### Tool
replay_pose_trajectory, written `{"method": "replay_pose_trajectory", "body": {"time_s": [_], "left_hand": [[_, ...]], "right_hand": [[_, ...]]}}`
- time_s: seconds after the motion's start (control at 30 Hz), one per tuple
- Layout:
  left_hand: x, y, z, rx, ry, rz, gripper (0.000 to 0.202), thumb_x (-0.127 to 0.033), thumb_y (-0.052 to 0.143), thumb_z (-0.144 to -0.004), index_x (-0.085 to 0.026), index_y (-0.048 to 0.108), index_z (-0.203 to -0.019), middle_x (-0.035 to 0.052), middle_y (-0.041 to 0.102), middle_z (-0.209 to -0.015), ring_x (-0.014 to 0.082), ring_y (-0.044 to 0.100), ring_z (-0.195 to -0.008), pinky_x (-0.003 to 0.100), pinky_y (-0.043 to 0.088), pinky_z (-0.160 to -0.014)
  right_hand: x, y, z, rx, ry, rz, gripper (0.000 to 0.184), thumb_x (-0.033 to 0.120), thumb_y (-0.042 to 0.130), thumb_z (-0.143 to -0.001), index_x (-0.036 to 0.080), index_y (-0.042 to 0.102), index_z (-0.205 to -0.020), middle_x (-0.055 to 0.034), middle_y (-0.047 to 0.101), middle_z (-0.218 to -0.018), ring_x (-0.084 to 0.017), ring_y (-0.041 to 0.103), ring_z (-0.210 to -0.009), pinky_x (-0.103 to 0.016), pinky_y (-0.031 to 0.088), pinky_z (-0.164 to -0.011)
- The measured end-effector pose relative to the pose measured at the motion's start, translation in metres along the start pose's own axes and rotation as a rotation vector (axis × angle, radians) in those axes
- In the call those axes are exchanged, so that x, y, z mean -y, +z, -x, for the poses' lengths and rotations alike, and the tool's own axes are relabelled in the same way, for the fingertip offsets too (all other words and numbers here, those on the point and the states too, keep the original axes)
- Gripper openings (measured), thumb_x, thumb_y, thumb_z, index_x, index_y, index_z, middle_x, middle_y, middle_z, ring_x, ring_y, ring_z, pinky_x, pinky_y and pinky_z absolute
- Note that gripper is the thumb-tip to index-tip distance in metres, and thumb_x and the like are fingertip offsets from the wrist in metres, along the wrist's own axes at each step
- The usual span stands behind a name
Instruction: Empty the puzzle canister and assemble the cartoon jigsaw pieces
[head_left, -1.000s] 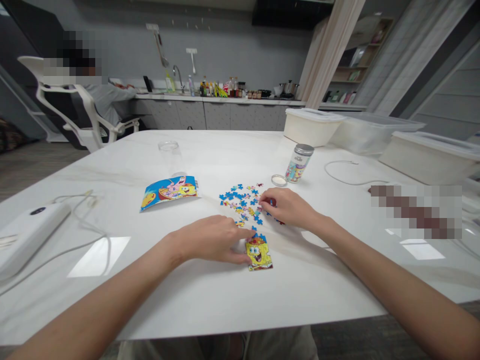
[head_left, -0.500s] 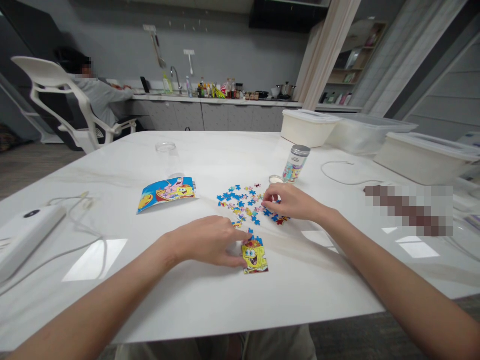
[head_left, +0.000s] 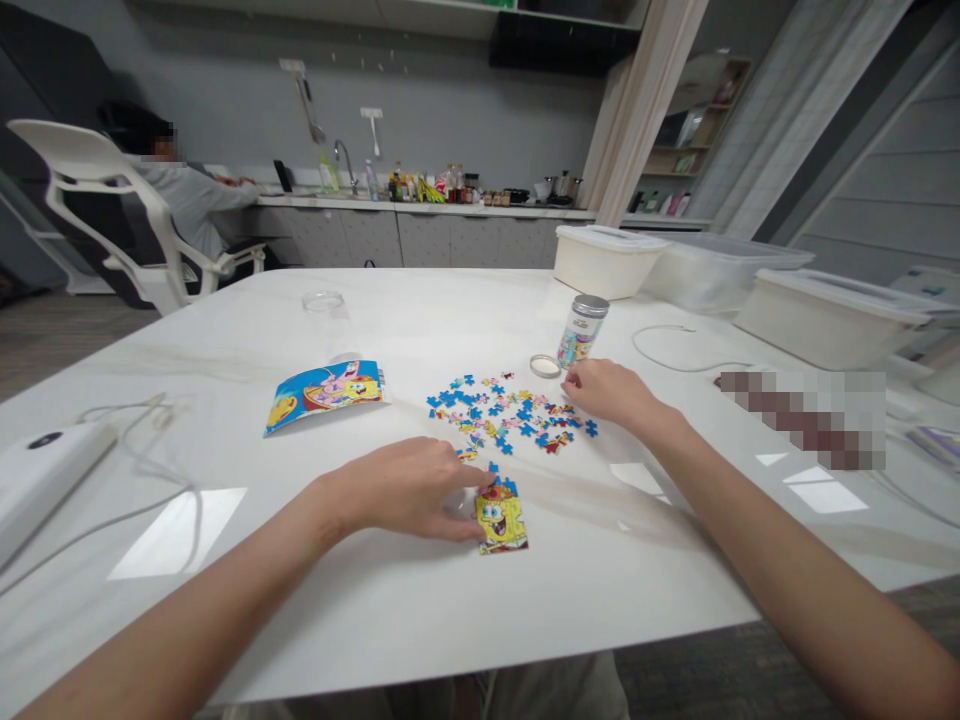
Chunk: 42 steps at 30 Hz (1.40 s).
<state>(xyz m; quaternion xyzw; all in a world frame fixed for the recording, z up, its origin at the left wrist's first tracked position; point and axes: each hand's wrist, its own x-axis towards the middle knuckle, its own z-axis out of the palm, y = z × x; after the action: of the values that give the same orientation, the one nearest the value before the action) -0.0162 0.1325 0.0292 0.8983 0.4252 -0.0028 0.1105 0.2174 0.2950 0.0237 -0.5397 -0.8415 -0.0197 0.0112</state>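
Note:
A small joined section of jigsaw puzzle (head_left: 501, 518) with a yellow cartoon face lies flat near the front of the table. My left hand (head_left: 409, 490) holds it at its left side, the thumb and index finger set apart along that edge. Beyond it spreads a loose heap of puzzle pieces (head_left: 495, 408), mostly blue. At the heap's right edge, my right hand (head_left: 606, 388) is closed with its fingertips low over the table; whatever is between them is hidden. Behind that hand stand a printed can (head_left: 583, 332) with a silver lid and a round metal lid (head_left: 545, 366) lying flat.
A curved picture sheet (head_left: 326, 397) and a clear jar (head_left: 326, 325) are at the left. Nearer lie a white power strip (head_left: 52, 470) and cables. Lidded boxes (head_left: 607, 265) line the right back. A person (head_left: 187, 200) sits across the room in a white chair.
My right hand has shifted right, off the middle of the heap to its right edge, uncovering pieces. The left hand stays at the joined section. The camera view has shifted slightly.

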Motion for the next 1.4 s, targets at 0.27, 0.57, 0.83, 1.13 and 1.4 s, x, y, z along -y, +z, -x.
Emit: {"method": "replay_pose_trajectory", "body": {"time_s": [0.27,0.57,0.83,1.13,1.4], "left_hand": [[0.0,0.001,0.0,0.0,-0.006,0.009,0.031,-0.045,0.063,-0.086,-0.026,0.067,-0.11,0.0008,0.067,-0.068,0.0163,0.06,-0.061,0.025,0.036,-0.054],[0.001,0.001,0.001,-0.004,-0.012,0.004,0.029,-0.045,0.064,-0.086,-0.027,0.067,-0.109,-0.0004,0.065,-0.068,0.0163,0.06,-0.061,0.025,0.034,-0.053],[0.001,0.002,0.0,-0.014,-0.008,-0.004,0.03,-0.045,0.064,-0.086,-0.027,0.067,-0.11,-0.0009,0.065,-0.066,0.0159,0.06,-0.059,0.025,0.034,-0.052],[0.0,0.0,0.0,0.009,-0.021,-0.013,0.032,-0.048,0.062,-0.087,-0.026,0.066,-0.11,-0.0003,0.065,-0.069,0.0167,0.061,-0.064,0.025,0.037,-0.055],[0.009,-0.007,0.007,-0.06,-0.056,-0.002,0.037,-0.049,0.055,-0.091,-0.024,0.067,-0.116,0.0018,0.07,-0.072,0.0165,0.063,-0.064,0.025,0.04,-0.058]], "right_hand": [[-0.003,-0.006,0.0,0.104,0.029,0.038,0.027,0.029,0.05,-0.088,0.018,0.071,-0.098,-0.0135,0.072,-0.105,-0.029,0.066,-0.098,-0.031,0.045,-0.069],[-0.02,-0.026,0.005,0.475,-0.115,-0.027,0.025,0.036,0.066,-0.077,0.016,0.073,-0.09,-0.0095,0.074,-0.095,-0.024,0.067,-0.086,-0.031,0.047,-0.07],[-0.017,-0.026,0.011,0.537,-0.222,-0.101,0.02,0.028,0.066,-0.075,0.016,0.068,-0.09,-0.0073,0.072,-0.094,-0.023,0.066,-0.085,-0.031,0.046,-0.07],[-0.015,-0.028,0.015,0.579,-0.246,-0.079,0.023,0.019,0.064,-0.071,0.017,0.061,-0.094,-0.0072,0.069,-0.098,-0.022,0.063,-0.087,-0.029,0.044,-0.07],[-0.011,-0.025,0.016,0.487,-0.205,-0.016,0.017,0.024,0.054,-0.078,0.019,0.051,-0.093,-0.01,0.066,-0.091,-0.023,0.06,-0.075,-0.03,0.037,-0.059]]}}
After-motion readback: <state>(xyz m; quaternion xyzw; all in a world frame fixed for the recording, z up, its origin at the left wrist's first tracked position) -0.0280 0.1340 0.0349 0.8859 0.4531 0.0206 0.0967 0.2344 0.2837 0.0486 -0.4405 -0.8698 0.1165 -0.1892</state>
